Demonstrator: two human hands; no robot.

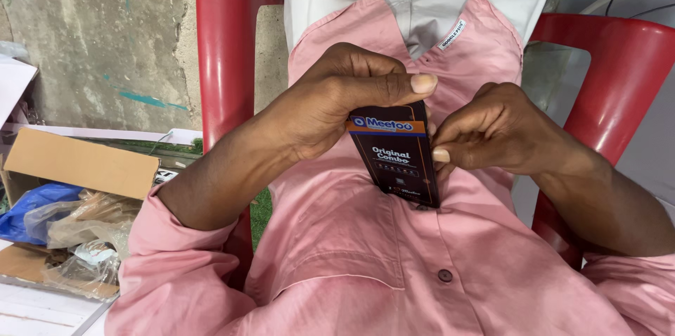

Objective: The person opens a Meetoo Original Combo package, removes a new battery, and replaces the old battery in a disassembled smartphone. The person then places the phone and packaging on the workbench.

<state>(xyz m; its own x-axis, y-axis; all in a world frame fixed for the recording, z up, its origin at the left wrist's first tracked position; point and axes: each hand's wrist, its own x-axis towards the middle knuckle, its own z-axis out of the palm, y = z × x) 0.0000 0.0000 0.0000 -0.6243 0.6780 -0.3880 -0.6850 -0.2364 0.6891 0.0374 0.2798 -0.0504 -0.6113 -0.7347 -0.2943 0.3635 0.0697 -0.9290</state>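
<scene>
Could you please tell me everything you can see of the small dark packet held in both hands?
The packet is a slim, flat rectangular box, apparently glossy card, black with an orange band and light lettering near the top. It stands nearly upright, tilted slightly, in front of a pink shirt. The left hand wraps its top, thumb along the upper edge; the right hand pinches its right edge. It looks closed; its lower end meets the shirt.

A single head-worn camera looks steeply down the person's own front, very close. Pink shirt (365, 259) fills the lower and middle frame, with a red chair (225, 48) at upper left and right. A cardboard box (77, 167) sits at the left edge.
</scene>
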